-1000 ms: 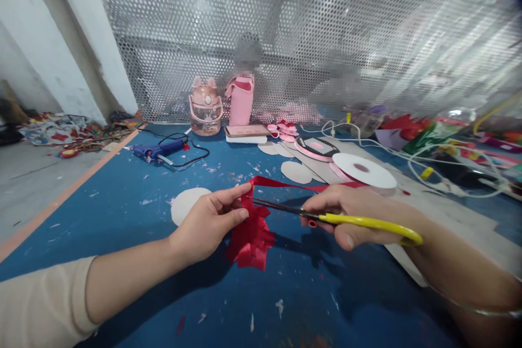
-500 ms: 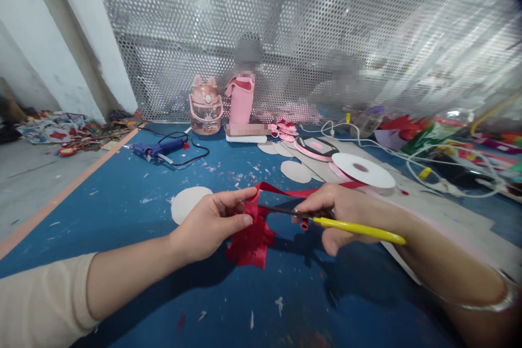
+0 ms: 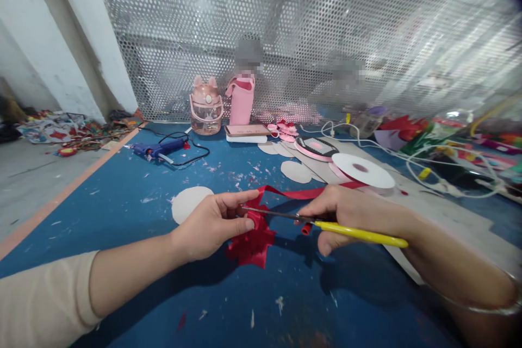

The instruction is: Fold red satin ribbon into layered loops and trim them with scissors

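My left hand (image 3: 216, 223) is closed, its thumb and index finger pinching red ribbon (image 3: 299, 194) near the middle of the blue table. Below the fingertips lies a bunch of short red ribbon pieces (image 3: 253, 244). The long ribbon runs right, behind my right hand (image 3: 346, 215), towards a white spool (image 3: 362, 169). That hand is wrapped round a pair of scissors (image 3: 359, 232) with a yellow handle; their blades point left and cross the ribbon at my left fingertips. A small red tip shows beside the blades' pivot. A pale round disc (image 3: 190, 204) lies behind my left wrist.
A blue glue gun (image 3: 159, 148) with a black cord lies back left. Along the mesh stand a pink bottle (image 3: 206, 111), a pink pouch (image 3: 241, 103) and a phone (image 3: 247, 131). More discs (image 3: 296, 172), a black-topped spool (image 3: 316, 148) and white cables (image 3: 444, 187) are at right.
The scissors' blades have tilted slightly and look closer together at the ribbon. My right thumb has moved a little left and up. My left hand has barely shifted.
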The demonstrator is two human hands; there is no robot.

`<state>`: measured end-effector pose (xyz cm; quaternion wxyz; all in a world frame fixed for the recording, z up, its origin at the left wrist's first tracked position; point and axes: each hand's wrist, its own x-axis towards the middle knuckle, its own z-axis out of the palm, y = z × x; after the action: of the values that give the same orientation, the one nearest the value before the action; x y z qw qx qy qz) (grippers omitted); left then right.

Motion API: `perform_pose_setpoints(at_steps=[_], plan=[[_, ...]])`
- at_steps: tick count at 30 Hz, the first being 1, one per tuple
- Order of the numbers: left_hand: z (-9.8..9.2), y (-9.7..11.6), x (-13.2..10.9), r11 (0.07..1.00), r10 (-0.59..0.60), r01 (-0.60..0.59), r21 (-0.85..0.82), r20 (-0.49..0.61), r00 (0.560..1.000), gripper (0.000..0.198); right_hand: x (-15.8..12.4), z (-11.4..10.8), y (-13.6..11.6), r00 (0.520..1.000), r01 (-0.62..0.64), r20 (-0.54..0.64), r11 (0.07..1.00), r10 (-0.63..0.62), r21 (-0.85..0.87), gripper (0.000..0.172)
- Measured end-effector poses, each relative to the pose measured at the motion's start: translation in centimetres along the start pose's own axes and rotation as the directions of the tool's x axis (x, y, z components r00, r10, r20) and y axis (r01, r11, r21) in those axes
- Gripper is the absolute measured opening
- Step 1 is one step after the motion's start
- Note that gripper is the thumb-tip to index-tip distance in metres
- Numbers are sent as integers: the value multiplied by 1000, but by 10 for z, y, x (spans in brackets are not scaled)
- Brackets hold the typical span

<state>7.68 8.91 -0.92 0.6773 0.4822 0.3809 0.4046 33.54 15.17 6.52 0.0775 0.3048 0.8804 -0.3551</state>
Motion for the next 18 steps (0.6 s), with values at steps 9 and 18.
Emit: perform_pose_setpoints(at_steps=[9, 18], plan=[[-6, 1, 5, 978, 44, -75, -195, -158, 986, 39, -21, -24, 24, 895, 96, -445, 967, 19, 234, 51], [-7, 11, 7, 986, -63, 10, -167, -315, 947, 20, -10, -52, 51, 460, -128, -886, 992, 58, -2, 44]])
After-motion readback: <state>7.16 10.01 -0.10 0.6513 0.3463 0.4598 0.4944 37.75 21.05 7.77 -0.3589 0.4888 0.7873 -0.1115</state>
